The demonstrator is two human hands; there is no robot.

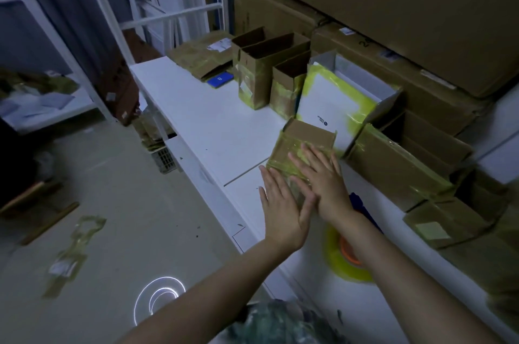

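While both hands lay flat on it, the small taped box sat on the white table, near its front edge and just in front of a white carton edged with yellow tape. The left hand pressed down with straight, spread fingers on the near left side of the box, its palm partly over the table. The right hand rested on top of the box, fingers straight and slightly fanned, pointing away from the person; the left thumb touched the right hand near the wrist. Neither hand curled round anything. The far flap of the box stood open, showing bare brown cardboard, while the nearer part was covered in shiny yellowish tape. A roll of yellow tape with an orange core lay on the table under the right forearm. Further back stood two tall open cartons, and a blue card lay flat beside them. Large brown boxes were stacked along the right, and strips of used tape lay on the floor to the left.
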